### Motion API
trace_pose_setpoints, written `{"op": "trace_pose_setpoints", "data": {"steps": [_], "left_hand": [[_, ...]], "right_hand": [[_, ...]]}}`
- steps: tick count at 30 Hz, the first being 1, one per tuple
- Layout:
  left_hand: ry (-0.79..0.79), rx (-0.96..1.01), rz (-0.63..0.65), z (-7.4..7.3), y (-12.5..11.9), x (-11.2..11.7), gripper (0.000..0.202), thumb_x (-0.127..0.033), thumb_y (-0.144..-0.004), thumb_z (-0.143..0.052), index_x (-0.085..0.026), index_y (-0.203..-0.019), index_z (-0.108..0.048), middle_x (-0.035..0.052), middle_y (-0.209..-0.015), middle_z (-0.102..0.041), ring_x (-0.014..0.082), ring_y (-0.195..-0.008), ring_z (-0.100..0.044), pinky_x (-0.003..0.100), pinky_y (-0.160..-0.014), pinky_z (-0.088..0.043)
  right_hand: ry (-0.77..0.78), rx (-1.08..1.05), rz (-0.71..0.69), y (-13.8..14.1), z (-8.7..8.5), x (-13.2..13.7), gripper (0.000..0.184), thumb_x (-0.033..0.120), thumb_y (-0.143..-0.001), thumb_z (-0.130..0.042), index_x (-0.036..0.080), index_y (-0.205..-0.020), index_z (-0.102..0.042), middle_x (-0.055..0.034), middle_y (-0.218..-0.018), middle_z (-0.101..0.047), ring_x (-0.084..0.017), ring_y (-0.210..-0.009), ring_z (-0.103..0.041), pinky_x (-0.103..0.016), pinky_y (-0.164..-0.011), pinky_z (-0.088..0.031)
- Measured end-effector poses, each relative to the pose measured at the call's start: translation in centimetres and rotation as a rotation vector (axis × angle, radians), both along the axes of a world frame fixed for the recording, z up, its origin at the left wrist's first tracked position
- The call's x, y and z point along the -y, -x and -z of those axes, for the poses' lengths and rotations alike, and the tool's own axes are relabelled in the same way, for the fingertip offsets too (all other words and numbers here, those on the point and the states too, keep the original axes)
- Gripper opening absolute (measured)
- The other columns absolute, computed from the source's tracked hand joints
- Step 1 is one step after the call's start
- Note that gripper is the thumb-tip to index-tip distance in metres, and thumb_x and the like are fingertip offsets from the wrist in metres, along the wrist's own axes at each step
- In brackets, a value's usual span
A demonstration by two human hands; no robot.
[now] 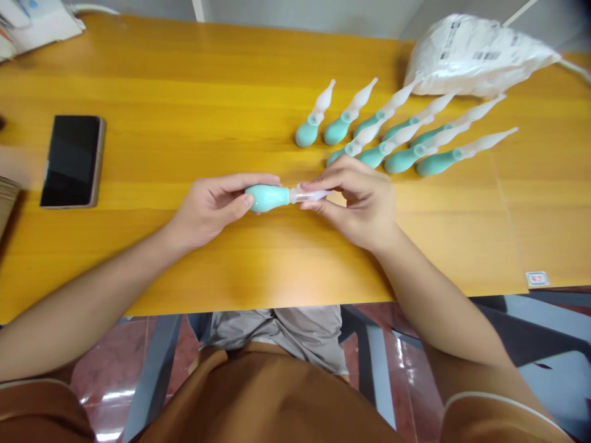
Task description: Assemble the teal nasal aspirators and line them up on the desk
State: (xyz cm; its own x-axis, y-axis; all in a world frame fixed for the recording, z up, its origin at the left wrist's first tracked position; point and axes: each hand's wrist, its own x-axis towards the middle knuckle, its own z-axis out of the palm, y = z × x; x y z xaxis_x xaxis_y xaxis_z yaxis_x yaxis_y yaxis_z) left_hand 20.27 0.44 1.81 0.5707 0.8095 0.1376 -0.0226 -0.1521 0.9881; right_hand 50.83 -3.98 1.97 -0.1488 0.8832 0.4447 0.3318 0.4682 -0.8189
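Over the near middle of the table I hold a nasal aspirator lengthwise between both hands. My left hand (210,206) is closed around its teal squeeze bulb (268,199), thumb in front and fingers behind. With thumb and fingertips, my right hand (362,200) pinches the clear pointed nozzle (307,195), whose tip points right. The nozzle meets the bulb's neck; whether it is fully seated I cannot tell. Beyond my right hand stand several like aspirators (401,161) in two slanting rows, teal bulbs down and whitish tips up; my right hand hides part of one.
A black-screened phone (69,161) lies at the left. At the back right sits a white plastic bag (475,58) with printed labels. A white box (44,24) occupies the far left corner. A small label (537,279) is stuck near the table's front right edge.
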Motion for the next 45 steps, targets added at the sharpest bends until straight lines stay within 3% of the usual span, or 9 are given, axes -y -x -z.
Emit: {"op": "trace_pose_setpoints", "data": {"steps": [4,9,14,18,25,40,45], "left_hand": [[-0.134,-0.056,0.005,-0.8,0.1,-0.1,0.041,-0.054,-0.112,-0.089,-0.023,-0.138,-0.096,0.0131,-0.145,-0.091,0.0353,-0.14,-0.085,0.05,-0.128,-0.068],[-0.215,-0.092,0.022,-0.9,0.1,-0.1,0.038,-0.051,-0.113,-0.087,-0.025,-0.14,-0.095,0.0123,-0.144,-0.091,0.0334,-0.134,-0.085,0.049,-0.123,-0.069],[-0.243,-0.074,0.036,-1.1,0.1,0.0,0.035,-0.05,-0.113,-0.09,-0.027,-0.138,-0.095,0.0128,-0.144,-0.091,0.0338,-0.137,-0.085,0.051,-0.129,-0.067],[-0.321,-0.128,0.054,-1.5,0.1,0.1,0.035,-0.044,-0.118,-0.082,-0.028,-0.147,-0.093,0.0117,-0.151,-0.09,0.0334,-0.143,-0.084,0.053,-0.132,-0.067],[-0.455,-0.162,0.084,-1.5,0.3,0.3,0.041,-0.029,-0.124,-0.066,-0.029,-0.16,-0.086,0.0084,-0.162,-0.085,0.0289,-0.151,-0.082,0.047,-0.137,-0.064],[-0.783,-0.248,0.065,-1.0,0.8,0.4,0.057,-0.015,-0.125,-0.061,-0.038,-0.175,-0.072,0.008,-0.168,-0.08,0.027,-0.149,-0.083,0.042,-0.127,-0.069],[-0.917,-0.283,0.065,-0.8,0.9,0.3,0.066,-0.011,-0.124,-0.058,-0.04,-0.183,-0.062,0.0096,-0.169,-0.079,0.0283,-0.142,-0.086,0.048,-0.122,-0.071]], "right_hand": [[-0.028,0.011,-0.015,-0.1,0.1,0.0,0.023,0.058,-0.1,-0.104,0.038,-0.11,-0.099,-0.0045,-0.097,-0.084,-0.025,-0.085,-0.072,-0.046,-0.082,-0.067],[-0.017,0.001,-0.017,0.0,0.2,0.1,0.017,0.053,-0.101,-0.104,0.038,-0.109,-0.099,-0.0038,-0.097,-0.085,-0.025,-0.085,-0.073,-0.045,-0.082,-0.066],[-0.003,-0.005,-0.022,-0.2,0.3,0.0,0.019,0.052,-0.099,-0.106,0.037,-0.109,-0.1,-0.0038,-0.096,-0.084,-0.024,-0.084,-0.072,-0.044,-0.082,-0.066],[-0.024,0.009,-0.024,-0.3,0.3,-0.1,0.019,0.05,-0.101,-0.104,0.036,-0.113,-0.1,-0.0034,-0.096,-0.085,-0.022,-0.082,-0.072,-0.042,-0.081,-0.065],[-0.032,0.034,-0.02,-0.4,0.1,0.0,0.024,0.052,-0.103,-0.103,0.031,-0.114,-0.099,-0.0037,-0.096,-0.085,-0.02,-0.081,-0.073,-0.038,-0.079,-0.065],[0.06,-0.015,-0.061,-0.1,0.2,0.4,0.032,0.056,-0.104,-0.101,0.028,-0.117,-0.097,-0.0047,-0.097,-0.083,-0.02,-0.08,-0.075,-0.038,-0.075,-0.067],[0.074,0.021,-0.08,-0.2,0.0,0.5,0.033,0.058,-0.106,-0.099,0.027,-0.115,-0.096,-0.0043,-0.096,-0.083,-0.02,-0.079,-0.075,-0.039,-0.076,-0.064]]}}
